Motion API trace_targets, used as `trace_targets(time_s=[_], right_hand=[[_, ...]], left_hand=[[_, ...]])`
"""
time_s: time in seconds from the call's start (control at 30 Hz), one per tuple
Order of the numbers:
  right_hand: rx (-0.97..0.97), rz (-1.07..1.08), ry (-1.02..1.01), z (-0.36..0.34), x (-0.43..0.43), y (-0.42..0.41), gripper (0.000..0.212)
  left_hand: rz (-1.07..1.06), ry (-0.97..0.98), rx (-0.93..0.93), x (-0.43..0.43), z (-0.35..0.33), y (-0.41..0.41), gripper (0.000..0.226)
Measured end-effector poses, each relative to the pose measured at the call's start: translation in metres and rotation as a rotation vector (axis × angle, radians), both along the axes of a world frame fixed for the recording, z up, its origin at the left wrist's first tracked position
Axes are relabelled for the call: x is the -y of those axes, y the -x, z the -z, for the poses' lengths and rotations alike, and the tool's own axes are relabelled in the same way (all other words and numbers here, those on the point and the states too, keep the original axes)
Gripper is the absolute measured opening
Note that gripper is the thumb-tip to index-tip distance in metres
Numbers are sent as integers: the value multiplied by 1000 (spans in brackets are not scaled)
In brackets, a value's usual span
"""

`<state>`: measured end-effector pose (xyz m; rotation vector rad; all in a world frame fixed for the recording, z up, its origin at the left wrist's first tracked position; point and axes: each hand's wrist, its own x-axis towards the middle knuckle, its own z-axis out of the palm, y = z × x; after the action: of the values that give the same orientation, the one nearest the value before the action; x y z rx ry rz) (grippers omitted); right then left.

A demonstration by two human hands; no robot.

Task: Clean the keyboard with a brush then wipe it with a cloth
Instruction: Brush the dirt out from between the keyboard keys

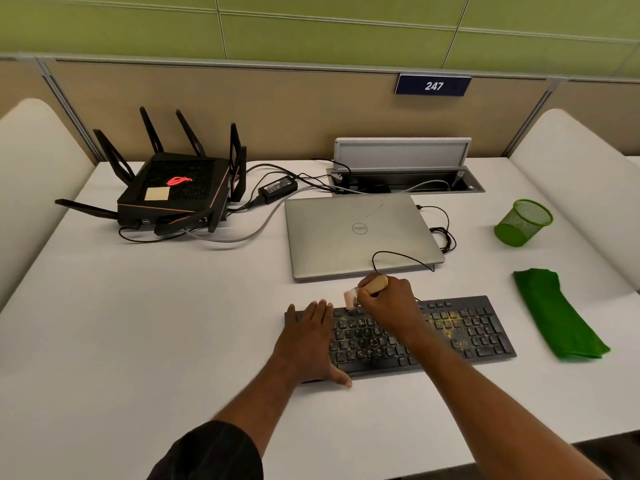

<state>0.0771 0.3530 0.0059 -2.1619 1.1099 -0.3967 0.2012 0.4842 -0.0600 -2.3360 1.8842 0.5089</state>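
Well, brush (372,285): probably light, stiff handle; right hand (388,303) gripped it at the far edge of the keyboard (467,334).
Left hand (308,337): flat, fingers straight, pinned the keyboard at its left end.

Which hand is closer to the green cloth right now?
Right. The right hand grips the brush over the keyboard, mid-board, nearer the green cloth; the left hand rests flat on its left end, farther away.

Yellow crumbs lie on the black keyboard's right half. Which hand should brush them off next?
Right. The right hand grips the wooden-handled brush over the black keyboard, nearer the yellow crumbs; the left hand lies flat on its left end.
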Motion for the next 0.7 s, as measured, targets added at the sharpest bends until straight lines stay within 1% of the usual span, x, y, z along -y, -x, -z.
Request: trace_targets(time_s=[0.27, 0.47, 0.7], right_hand=[[-99, -85, -29, 6, -3, -9, 8], [-57, -79, -1, 5, -4, -12, 7], [-91, -97, 19, 7, -10, -16, 8]], left_hand=[[-17, -9, 0, -6, -2, -3, 142], [-27, 0, -2, -10, -2, -6, 142], [-30, 19, -22, -13, -1, -11, 143]])
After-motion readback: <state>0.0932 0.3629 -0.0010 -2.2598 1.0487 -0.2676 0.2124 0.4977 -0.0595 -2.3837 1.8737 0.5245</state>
